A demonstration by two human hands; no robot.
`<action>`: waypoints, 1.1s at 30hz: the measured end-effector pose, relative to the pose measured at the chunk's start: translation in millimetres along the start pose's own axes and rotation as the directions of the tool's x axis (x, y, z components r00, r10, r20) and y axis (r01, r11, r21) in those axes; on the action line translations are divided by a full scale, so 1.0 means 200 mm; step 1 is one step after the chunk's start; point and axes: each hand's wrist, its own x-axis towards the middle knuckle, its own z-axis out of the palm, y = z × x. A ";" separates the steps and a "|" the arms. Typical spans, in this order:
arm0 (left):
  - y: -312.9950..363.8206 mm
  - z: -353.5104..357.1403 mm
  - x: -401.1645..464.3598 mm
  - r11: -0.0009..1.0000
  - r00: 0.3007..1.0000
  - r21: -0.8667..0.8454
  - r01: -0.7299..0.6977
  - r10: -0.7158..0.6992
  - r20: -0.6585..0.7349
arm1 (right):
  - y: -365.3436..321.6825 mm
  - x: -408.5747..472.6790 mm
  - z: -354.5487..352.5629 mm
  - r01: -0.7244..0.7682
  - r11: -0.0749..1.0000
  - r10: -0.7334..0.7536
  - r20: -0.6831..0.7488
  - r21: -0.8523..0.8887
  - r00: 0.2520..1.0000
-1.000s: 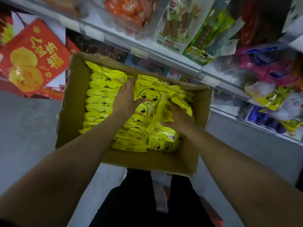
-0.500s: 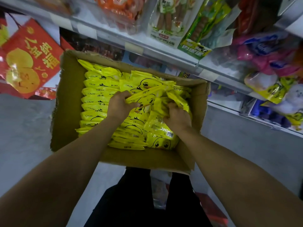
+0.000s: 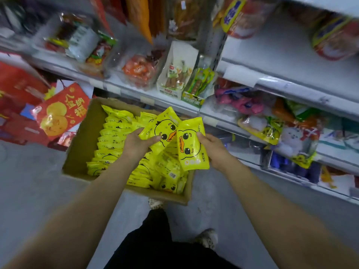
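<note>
Shop shelves (image 3: 268, 61) ran just beyond the hands, probably where this stuff was headed. Below the hands sat the cardboard box (image 3: 83, 136), its yellow duck packets (image 3: 110, 136) lined up in rows for easy grabbing. Left hand (image 3: 138, 142) curled round the left packet (image 3: 165, 127), right hand (image 3: 212, 147) pinching the right packet (image 3: 191, 146) by its edge, both above the box, printed fronts up, I'd guess for a quick check.

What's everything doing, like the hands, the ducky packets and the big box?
Left hand, grips one yellow duck packet.
Right hand, grips another one.
Left packet, held above the box, tilted.
Right packet, held above the box, printed face up.
Cardboard box, open, on the floor, nearly full.
Boxed packets, neat rows on one side, jumbled under the hands.
</note>
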 end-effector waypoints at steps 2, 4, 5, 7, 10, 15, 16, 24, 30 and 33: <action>0.10 0.11 -0.18 0.999 0.999 -0.035 -0.040 0.041 0.016 | -0.06 -0.15 -0.14 0.014 0.994 -0.018 0.044 0.106 0.999; 0.18 0.22 -0.33 0.994 0.996 -0.071 -0.081 0.084 0.043 | -0.12 -0.29 -0.30 0.056 0.989 -0.069 0.091 0.139 0.994; 0.21 0.28 -0.40 0.990 0.990 -0.087 -0.114 0.120 0.068 | -0.14 -0.35 -0.38 0.083 0.988 -0.097 0.099 0.131 0.990; 0.29 0.40 -0.55 0.977 0.975 -0.103 -0.184 0.195 0.105 | -0.21 -0.49 -0.55 0.149 0.982 -0.159 0.077 0.113 0.984; 0.43 0.58 -0.77 0.952 0.947 -0.144 -0.268 0.288 0.144 | -0.32 -0.69 -0.81 0.266 0.952 -0.267 -0.014 0.154 0.964; 0.68 0.84 -1.04 0.895 0.873 -0.120 -0.429 0.445 0.201 | -0.54 -1.00 -1.19 0.406 0.911 -0.401 -0.086 0.067 0.912; 0.73 0.88 -1.08 0.880 0.853 -0.109 -0.463 0.475 0.214 | -0.58 -1.05 -1.25 0.432 0.901 -0.427 -0.098 0.040 0.899; 1.10 1.16 -1.19 0.779 0.732 -0.074 -0.622 0.613 0.299 | -0.90 -1.29 -1.67 0.565 0.774 -0.631 -0.273 -0.287 0.726; 1.38 1.34 -1.17 0.694 0.639 -0.029 -0.719 0.677 0.365 | -1.21 -1.32 -1.96 0.561 0.687 -0.717 -0.303 -0.462 0.628; 1.56 1.41 -1.12 0.700 0.632 -0.019 -0.714 0.656 0.411 | -1.44 -1.25 -2.07 0.521 0.624 -0.755 -0.276 -0.583 0.595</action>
